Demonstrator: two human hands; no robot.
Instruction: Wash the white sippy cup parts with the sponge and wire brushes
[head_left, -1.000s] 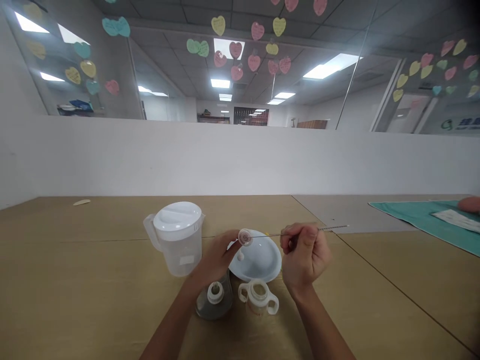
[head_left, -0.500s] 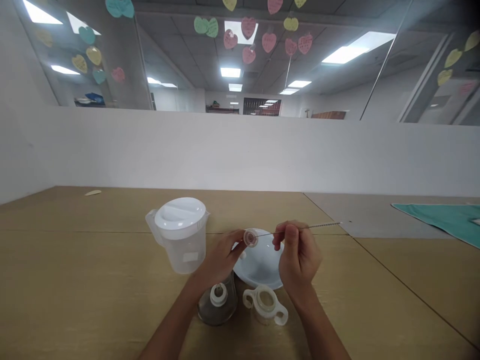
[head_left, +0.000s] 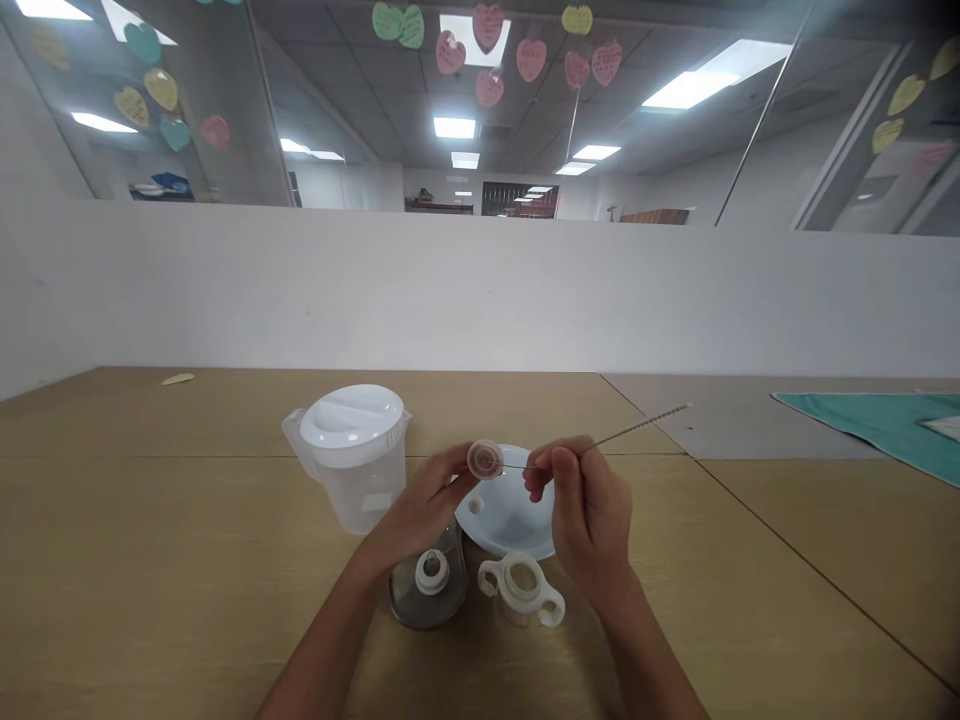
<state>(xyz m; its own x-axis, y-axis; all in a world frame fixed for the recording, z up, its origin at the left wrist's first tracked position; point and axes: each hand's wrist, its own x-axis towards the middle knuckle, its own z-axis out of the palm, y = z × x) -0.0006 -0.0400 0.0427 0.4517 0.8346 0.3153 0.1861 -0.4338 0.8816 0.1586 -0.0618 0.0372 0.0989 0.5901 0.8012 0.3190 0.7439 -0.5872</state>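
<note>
My left hand (head_left: 427, 500) pinches a small, clear, round cap-like part (head_left: 485, 460), its opening facing my right hand. Between the fingers of my right hand (head_left: 592, 515) is a thin wire straw brush (head_left: 637, 426). Its bristled end points up to the right, and its bare wire end reaches the opening of the clear part; how far inside, I cannot tell. Beneath both hands lies a white bowl (head_left: 514, 535) with a small white piece (head_left: 475, 506) in it. Nearer me are a dark see-through bottle (head_left: 411, 597) with a white neck and a two-handled clear cup (head_left: 550, 607).
A lidded translucent pitcher (head_left: 364, 490) stands left of the bowl. Far off at the left lies a flat pale piece (head_left: 178, 379). A teal cloth (head_left: 862, 425) is at the right. A white wall (head_left: 480, 290) rises behind the table.
The brush has tilted, its bristled end now higher. The clear part has turned slightly in my left hand. My view has shifted a little.
</note>
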